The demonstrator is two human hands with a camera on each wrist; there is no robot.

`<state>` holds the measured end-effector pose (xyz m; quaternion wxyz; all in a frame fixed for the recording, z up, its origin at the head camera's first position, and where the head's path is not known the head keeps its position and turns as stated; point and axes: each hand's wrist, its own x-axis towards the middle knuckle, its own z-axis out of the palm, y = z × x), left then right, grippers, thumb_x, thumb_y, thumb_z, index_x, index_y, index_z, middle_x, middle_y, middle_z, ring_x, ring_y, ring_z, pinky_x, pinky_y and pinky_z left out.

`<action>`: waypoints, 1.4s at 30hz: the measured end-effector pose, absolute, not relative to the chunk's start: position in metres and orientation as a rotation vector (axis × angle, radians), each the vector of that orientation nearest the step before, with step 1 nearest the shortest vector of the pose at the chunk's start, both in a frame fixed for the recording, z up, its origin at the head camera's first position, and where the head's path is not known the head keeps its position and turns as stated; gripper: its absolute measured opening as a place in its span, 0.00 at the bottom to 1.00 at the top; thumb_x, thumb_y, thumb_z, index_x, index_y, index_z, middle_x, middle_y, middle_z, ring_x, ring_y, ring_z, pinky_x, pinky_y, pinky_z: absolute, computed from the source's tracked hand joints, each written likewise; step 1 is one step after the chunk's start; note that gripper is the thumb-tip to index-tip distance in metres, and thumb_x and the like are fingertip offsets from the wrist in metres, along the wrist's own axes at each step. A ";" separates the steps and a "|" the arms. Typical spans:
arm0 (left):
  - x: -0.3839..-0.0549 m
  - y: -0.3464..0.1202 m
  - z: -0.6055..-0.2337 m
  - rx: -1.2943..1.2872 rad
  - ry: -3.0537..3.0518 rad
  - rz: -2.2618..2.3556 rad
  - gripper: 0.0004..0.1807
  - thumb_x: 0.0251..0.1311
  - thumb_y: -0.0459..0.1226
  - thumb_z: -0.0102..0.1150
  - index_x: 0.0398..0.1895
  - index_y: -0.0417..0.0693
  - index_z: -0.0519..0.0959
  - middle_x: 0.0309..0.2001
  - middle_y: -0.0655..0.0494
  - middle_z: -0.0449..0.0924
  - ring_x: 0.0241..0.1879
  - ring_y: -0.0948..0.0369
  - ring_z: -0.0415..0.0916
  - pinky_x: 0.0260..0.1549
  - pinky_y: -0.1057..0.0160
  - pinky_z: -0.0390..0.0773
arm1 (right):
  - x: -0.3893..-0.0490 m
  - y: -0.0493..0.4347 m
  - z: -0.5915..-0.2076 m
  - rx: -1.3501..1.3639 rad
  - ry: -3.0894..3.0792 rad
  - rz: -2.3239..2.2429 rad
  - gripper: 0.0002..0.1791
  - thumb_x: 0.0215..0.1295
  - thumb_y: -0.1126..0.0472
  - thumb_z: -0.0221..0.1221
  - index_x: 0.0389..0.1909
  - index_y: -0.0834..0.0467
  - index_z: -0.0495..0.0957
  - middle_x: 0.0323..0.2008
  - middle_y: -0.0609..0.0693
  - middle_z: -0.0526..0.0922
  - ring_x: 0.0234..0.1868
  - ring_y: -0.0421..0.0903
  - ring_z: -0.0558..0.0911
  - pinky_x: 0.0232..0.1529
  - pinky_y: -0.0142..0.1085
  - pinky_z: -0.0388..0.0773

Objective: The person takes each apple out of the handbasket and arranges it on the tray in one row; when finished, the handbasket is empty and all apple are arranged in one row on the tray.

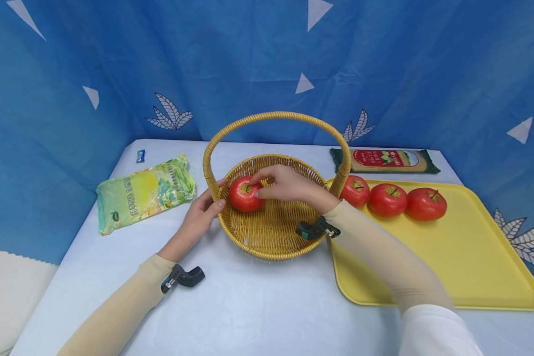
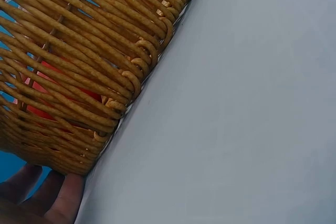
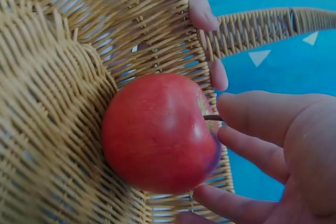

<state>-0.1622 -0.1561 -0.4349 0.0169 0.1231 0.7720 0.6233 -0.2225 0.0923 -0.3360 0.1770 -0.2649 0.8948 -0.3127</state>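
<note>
A woven wicker basket [image 1: 271, 254] with a tall arched handle stands mid-table. One red apple [image 1: 242, 200] lies in it against the left side. My left hand [image 1: 198, 218] grips the basket's left rim by the handle base, thumb on top; its fingers [image 2: 67, 198] show against the outer wall in the left wrist view. Over the basket reaches my right hand [image 1: 286, 182]. In the right wrist view its loosely extended fingers [image 3: 257, 148] are around the apple's stem side, not wrapped about the fruit. Thumb and forefinger are close to the stem; exact contact is unclear.
Right of the basket is a yellow tray [image 1: 427, 267] with three red apples [image 1: 387, 200] along its back edge. Behind it lies a long green-ended food packet [image 1: 384, 161]. At left are a green-yellow bag [image 1: 144, 193] and a small blue packet [image 1: 141, 156].
</note>
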 end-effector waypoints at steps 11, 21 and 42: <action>-0.161 -0.160 -0.433 0.361 2.424 1.912 0.29 0.77 0.37 0.49 0.79 0.51 0.62 0.77 0.42 0.63 0.72 0.45 0.66 0.55 0.81 0.71 | -0.239 0.062 -0.349 -0.738 2.500 -0.983 0.04 0.65 0.59 0.68 0.37 0.54 0.88 0.41 0.48 0.88 0.48 0.44 0.79 0.45 0.32 0.79; -0.160 -0.157 -0.432 0.392 2.417 1.932 0.29 0.76 0.35 0.48 0.78 0.47 0.62 0.76 0.38 0.64 0.72 0.43 0.67 0.55 0.80 0.71 | -0.236 0.061 -0.360 -0.769 2.376 -1.072 0.10 0.70 0.55 0.63 0.45 0.53 0.88 0.51 0.49 0.86 0.56 0.47 0.78 0.54 0.39 0.82; -0.162 -0.157 -0.435 0.377 2.423 1.915 0.29 0.77 0.37 0.49 0.78 0.49 0.62 0.76 0.39 0.65 0.70 0.44 0.69 0.53 0.79 0.74 | -0.239 0.068 -0.364 -0.823 2.144 -1.076 0.24 0.58 0.60 0.70 0.56 0.54 0.77 0.61 0.53 0.77 0.60 0.51 0.78 0.58 0.41 0.82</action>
